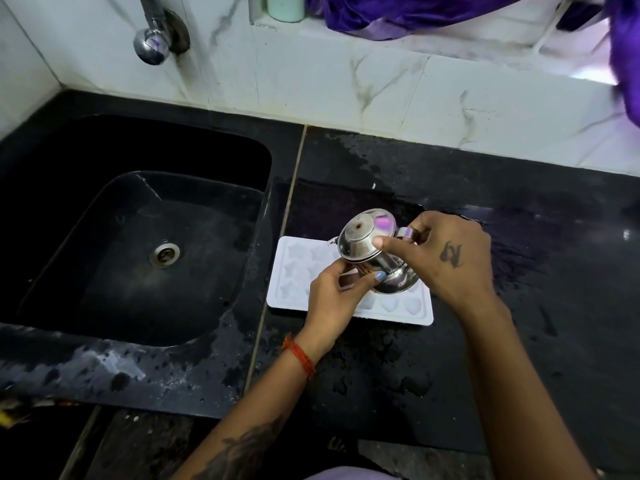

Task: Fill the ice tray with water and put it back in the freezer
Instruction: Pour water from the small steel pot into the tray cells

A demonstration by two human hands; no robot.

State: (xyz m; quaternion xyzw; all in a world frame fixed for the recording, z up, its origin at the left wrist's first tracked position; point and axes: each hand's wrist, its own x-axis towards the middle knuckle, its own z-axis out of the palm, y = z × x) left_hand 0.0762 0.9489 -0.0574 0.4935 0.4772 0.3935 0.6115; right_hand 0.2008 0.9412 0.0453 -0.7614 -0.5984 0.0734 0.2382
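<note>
A white ice tray (294,282) with star and heart shaped wells lies flat on the wet black counter just right of the sink. Above it a small steel jug (367,251) is tipped over, its lid end up and to the left. My right hand (450,258) grips the jug by its handle, thumb pressed on the body. My left hand (332,299) holds the jug's lower side with thumb and fingers. The hands and jug hide the tray's middle. I cannot see any water stream.
A black sink (138,230) with a steel drain lies to the left, a wall tap (152,46) above it. White marble tiles back the counter. Purple cloth (415,12) and a pale cup (285,6) sit on the ledge. Water droplets cover the black counter (519,237).
</note>
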